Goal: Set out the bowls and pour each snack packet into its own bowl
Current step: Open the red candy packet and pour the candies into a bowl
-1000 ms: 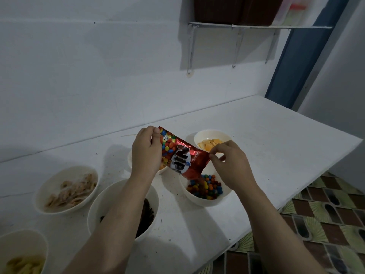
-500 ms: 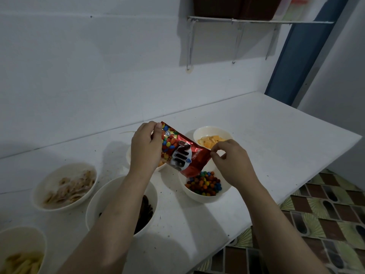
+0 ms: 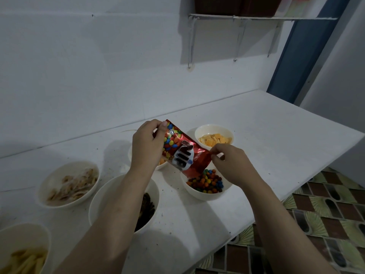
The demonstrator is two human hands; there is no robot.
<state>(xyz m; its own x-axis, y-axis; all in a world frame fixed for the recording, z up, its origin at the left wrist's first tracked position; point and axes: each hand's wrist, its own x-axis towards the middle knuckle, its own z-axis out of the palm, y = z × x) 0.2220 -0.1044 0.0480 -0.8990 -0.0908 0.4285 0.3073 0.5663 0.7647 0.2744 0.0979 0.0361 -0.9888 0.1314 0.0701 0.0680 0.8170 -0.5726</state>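
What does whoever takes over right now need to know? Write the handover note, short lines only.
Left hand: grips the upper end of the red candy packet.
Right hand: fingers pinch the packet's lower corner; the packet is tilted, mouth down over the candy bowl.
Things: six white bowls on the white table. Cracker bowl behind; one bowl mostly hidden behind the left hand; dark-snack bowl, chip bowl and a bowl of pale sticks to the left.
Done: bowls set out, every visible one holds a snack.
Left: finish emptying the packet; whether candy remains inside cannot be seen.
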